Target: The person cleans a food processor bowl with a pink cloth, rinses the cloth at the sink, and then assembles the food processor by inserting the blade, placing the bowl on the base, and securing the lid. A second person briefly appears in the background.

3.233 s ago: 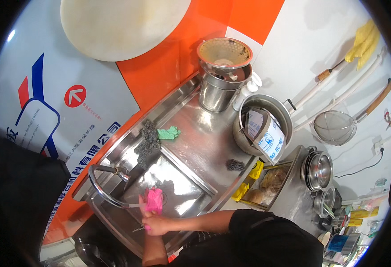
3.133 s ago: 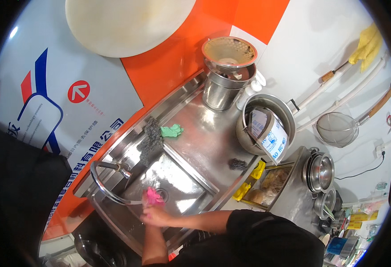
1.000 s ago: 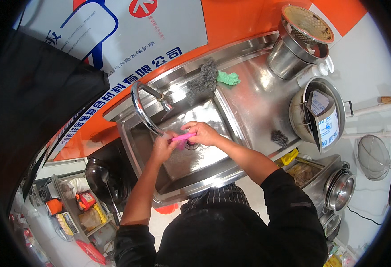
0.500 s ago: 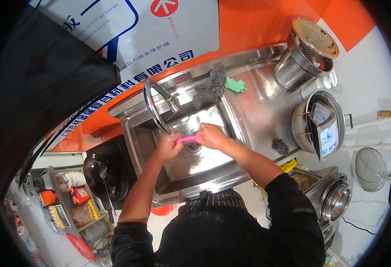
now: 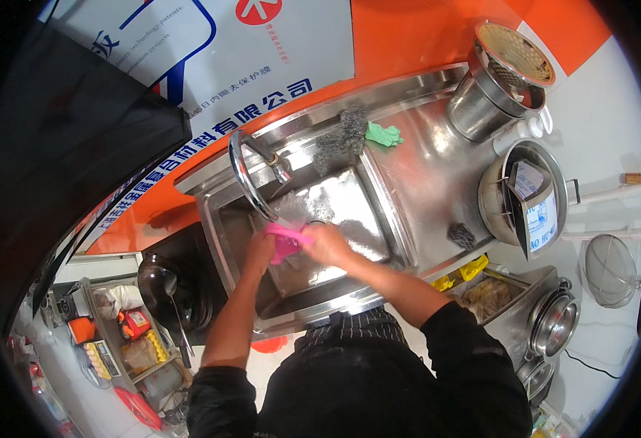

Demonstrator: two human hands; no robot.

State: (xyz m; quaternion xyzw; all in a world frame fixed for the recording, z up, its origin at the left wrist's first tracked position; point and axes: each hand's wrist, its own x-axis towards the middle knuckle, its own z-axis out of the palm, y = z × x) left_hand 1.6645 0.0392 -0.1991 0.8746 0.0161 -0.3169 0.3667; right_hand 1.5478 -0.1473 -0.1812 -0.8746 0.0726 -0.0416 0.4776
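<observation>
A pink cloth (image 5: 285, 247) is stretched between my two hands over the steel sink (image 5: 284, 321). My left hand (image 5: 260, 250) is closed on its left end, close under the curved tap (image 5: 242, 175). My right hand (image 5: 326, 245) grips the other end, its fingers partly hidden by the back of the hand. Part of the cloth hangs loose between them. Water seems to run from the tap's end onto the cloth.
Grey mesh scourers (image 5: 342, 139) and a green cloth (image 5: 384, 134) lie at the sink's back edge. Another scourer (image 5: 461, 236) rests on the right drainboard, near a steel pot (image 5: 474, 109) and a large bowl (image 5: 497, 197). A dark wok (image 5: 156, 281) with a ladle stands left.
The pink cloth was a narrow taut strip lower over the sink; now it is spread wider and hangs down. Both hands have shifted slightly left, the right one also downward.
</observation>
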